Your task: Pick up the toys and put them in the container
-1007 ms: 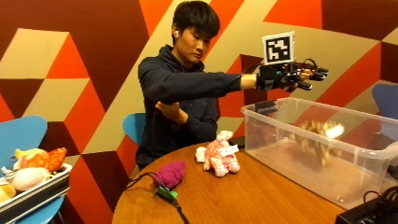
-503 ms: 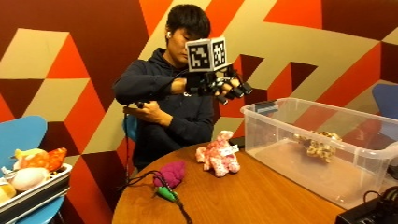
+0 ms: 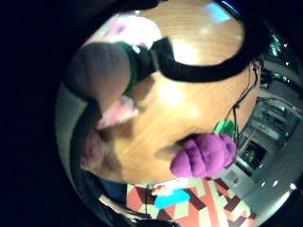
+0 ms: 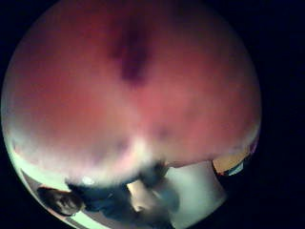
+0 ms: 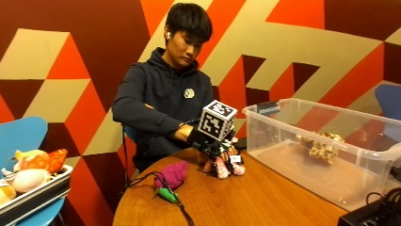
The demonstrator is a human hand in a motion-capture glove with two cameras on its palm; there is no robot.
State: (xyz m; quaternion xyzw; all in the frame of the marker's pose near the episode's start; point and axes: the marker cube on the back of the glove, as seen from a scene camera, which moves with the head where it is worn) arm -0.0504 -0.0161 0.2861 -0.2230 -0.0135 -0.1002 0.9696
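A person in a dark hooded sweatshirt sits behind a round wooden bench (image 5: 251, 197) and reaches the black-gloved right hand (image 5: 216, 147) down onto a pink plush animal toy (image 5: 220, 167) that stands near the middle of the bench. The hand sits on top of the toy, whose legs show below it. In the thumb side palm view a pink blurred surface fills nearly everything, so the toy lies right against the palm; whether the fingers are curled round it or only resting on it cannot be told from any view.

A purple plush toy shaped like a bunch of grapes with a green leaf (image 5: 170, 176) lies on the bench, beside the pink toy and apart from it, toward the bench's edge. The little finger side palm view shows the same purple toy (image 3: 203, 155) on the wood, with a bit of pink plush (image 3: 118, 112) close against the hand.

On the other side of the pink toy stands a clear plastic storage container (image 5: 276, 141), without a lid. Inside it, toward its far wall, lies a tan and brown spotted plush toy (image 5: 323, 147).

Away from the bench, a blue chair (image 5: 25, 136) carries a tray (image 5: 34, 197) with several plush toys in orange, yellow and cream (image 5: 28, 169).
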